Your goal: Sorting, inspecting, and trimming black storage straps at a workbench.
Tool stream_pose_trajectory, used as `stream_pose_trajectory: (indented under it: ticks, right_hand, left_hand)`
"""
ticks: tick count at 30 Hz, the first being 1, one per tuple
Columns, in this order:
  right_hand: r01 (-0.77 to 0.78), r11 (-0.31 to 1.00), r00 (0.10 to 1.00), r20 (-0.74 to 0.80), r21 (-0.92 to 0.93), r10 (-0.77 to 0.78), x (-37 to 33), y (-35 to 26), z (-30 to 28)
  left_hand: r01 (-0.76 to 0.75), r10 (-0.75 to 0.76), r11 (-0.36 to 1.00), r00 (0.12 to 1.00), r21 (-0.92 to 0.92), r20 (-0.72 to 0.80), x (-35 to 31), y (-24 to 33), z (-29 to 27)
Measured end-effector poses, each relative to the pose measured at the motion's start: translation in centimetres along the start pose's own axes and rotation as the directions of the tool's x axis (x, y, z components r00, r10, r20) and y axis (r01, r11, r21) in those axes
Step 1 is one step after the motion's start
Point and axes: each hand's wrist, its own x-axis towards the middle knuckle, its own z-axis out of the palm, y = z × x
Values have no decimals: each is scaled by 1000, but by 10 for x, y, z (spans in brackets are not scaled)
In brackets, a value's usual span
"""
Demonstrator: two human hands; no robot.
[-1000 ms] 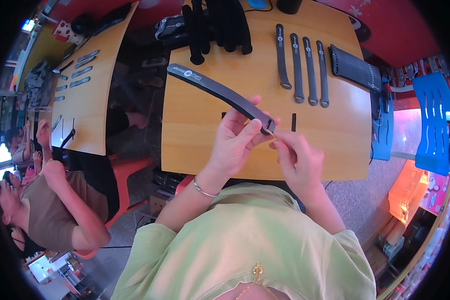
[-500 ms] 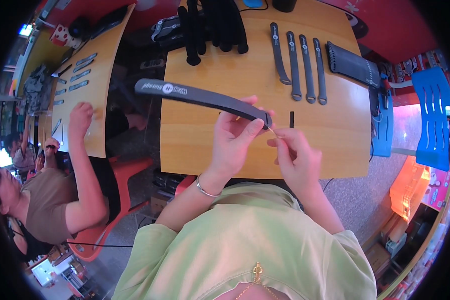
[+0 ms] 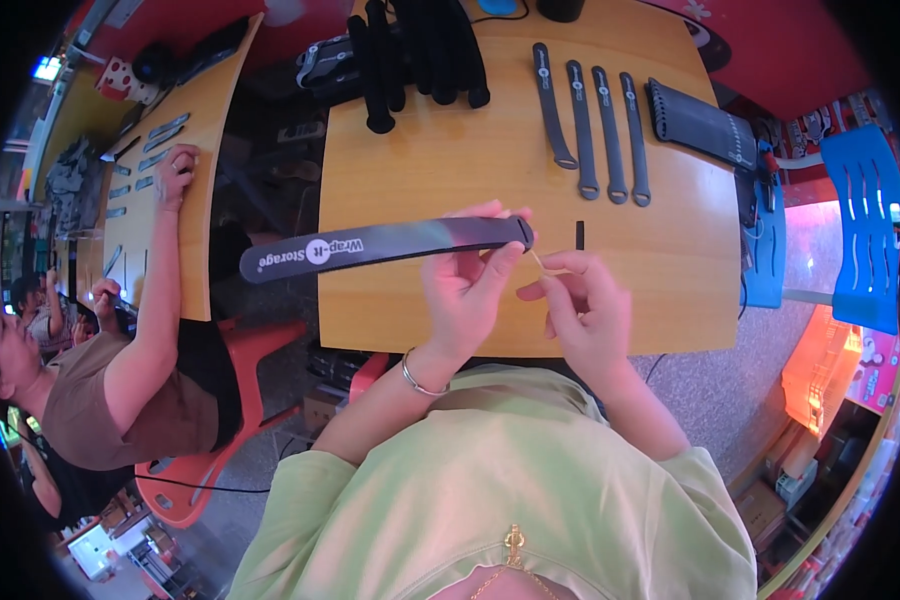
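Observation:
My left hand point(image 3: 460, 305) grips a grey storage strap point(image 3: 400, 243) near its slotted right end, thumb on the side facing me. The strap stretches out to the left above the table, its rounded tip free and its pale lettering facing up. Between thumb and finger of my right hand point(image 3: 588, 305) is pinched a thin pale-yellow strand point(image 3: 536, 261) that runs up to the strap's slotted end. Whether it passes through the slot I cannot tell. A short black strip point(image 3: 580, 235) lies on the table just beyond my right hand.
Several matching straps point(image 3: 577, 130) lie in a row on the wooden table point(image 3: 400, 310). A dark pouch point(image 3: 700, 125) is at their right, and a heap of black straps point(image 3: 435, 60) at the back left. A co-worker point(image 3: 120, 390) sits at another table on the left; blue chairs point(image 3: 860, 230) stand right.
The strap's free end has swung down and toward me, its lettered face now turned up. Both hands have shifted slightly left. The co-worker's arm has moved farther away across the other table.

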Motion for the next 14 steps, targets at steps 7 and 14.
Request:
stream_pose_trajectory:
  ticks: [7, 14]
  right_hand:
    - [74, 990, 997, -17, -122, -76, -1, 3, 3]
    - [103, 985, 993, -36, -141, -109, -1, 3, 3]
  left_hand:
    - [5, -5, 1000, 1000, -12, 15, 2, 4, 3]
    - [3, -3, 1000, 1000, -15, 19, 1, 4, 3]
